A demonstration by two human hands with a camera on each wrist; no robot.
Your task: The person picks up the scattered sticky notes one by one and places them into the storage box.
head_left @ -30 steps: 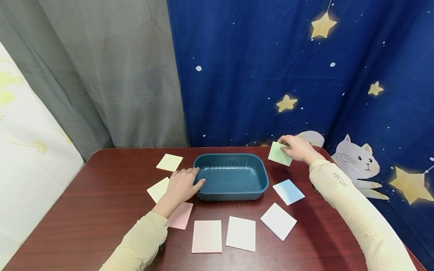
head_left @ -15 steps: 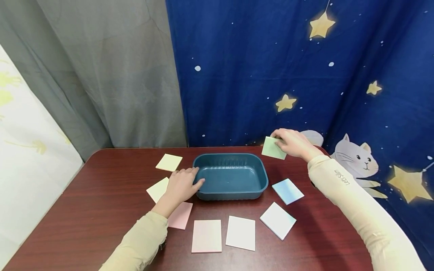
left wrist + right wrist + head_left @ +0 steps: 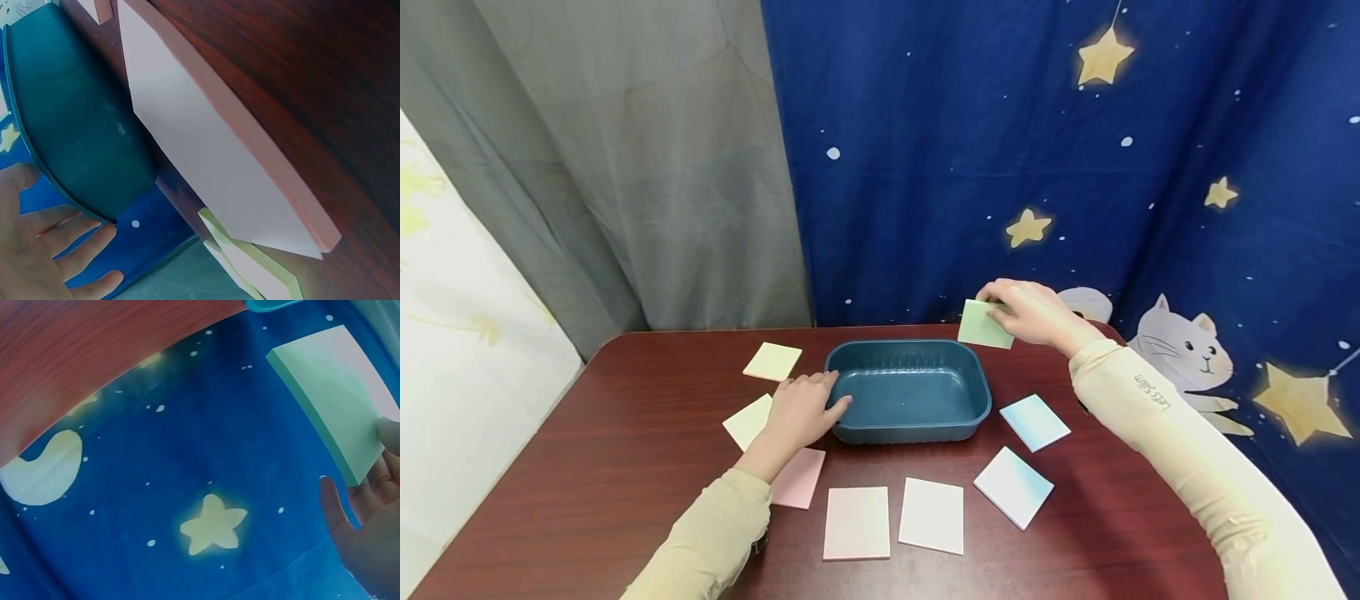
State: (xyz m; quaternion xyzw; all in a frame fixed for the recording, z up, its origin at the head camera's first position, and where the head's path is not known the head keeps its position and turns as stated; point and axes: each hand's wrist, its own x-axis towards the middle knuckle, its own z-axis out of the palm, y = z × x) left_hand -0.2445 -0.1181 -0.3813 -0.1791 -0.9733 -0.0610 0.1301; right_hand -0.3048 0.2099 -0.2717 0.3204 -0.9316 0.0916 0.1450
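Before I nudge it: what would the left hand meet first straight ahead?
The left hand would likely meet the blue bin first, at its left end; whether they touch is unclear.

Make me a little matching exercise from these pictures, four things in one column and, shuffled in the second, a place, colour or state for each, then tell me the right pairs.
Column one
1. Green pad
2. Container
3. Left hand
4. Deeper pink pad

Column two
A. At the container's left rim
B. Partly covered by the left arm in the head view
C. Held in the right hand
D. Dark teal, with raised walls

Right pairs
1 and C
2 and D
3 and A
4 and B
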